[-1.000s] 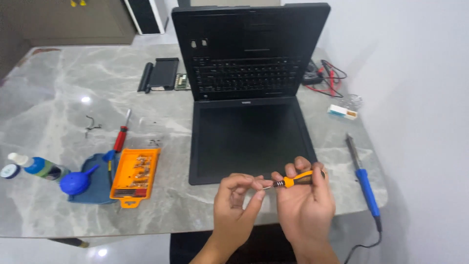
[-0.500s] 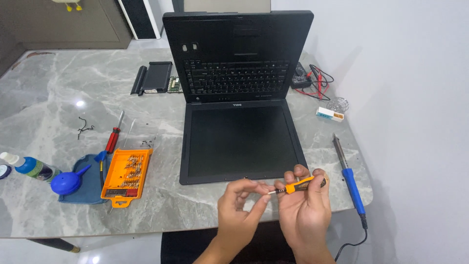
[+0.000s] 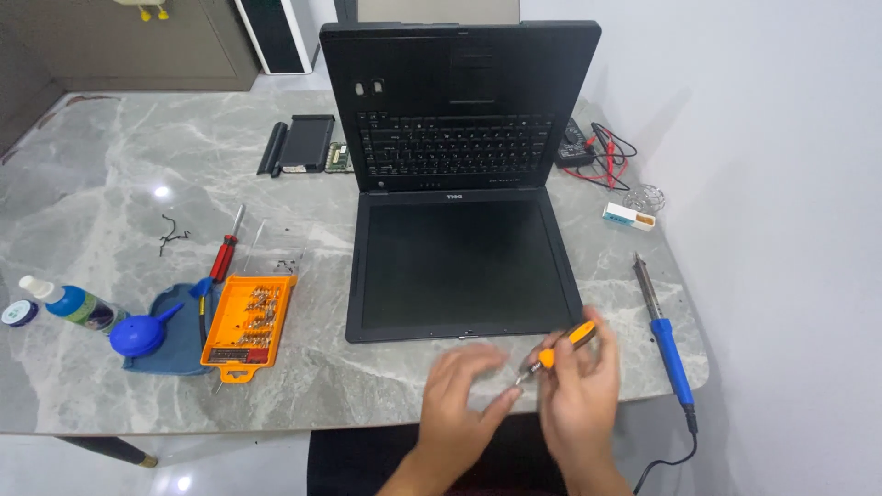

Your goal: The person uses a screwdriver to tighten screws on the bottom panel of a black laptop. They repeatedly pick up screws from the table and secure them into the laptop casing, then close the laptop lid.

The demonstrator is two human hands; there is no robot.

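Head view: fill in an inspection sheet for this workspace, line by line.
Surface: grey marbled table, glossy.
Job's things: orange-and-black screwdriver; black laptop opened flat, screen towards the person.
Clutter: orange bit case, red screwdriver, blue blower on blue tray, bottle, black module, small white box.
Grips: right hand holds the screwdriver; left hand fingertips at its tip, blurred.
Cables: blue soldering iron cord runs off the edge; red and black meter leads.
Surroundings: white wall at right, cabinet behind.
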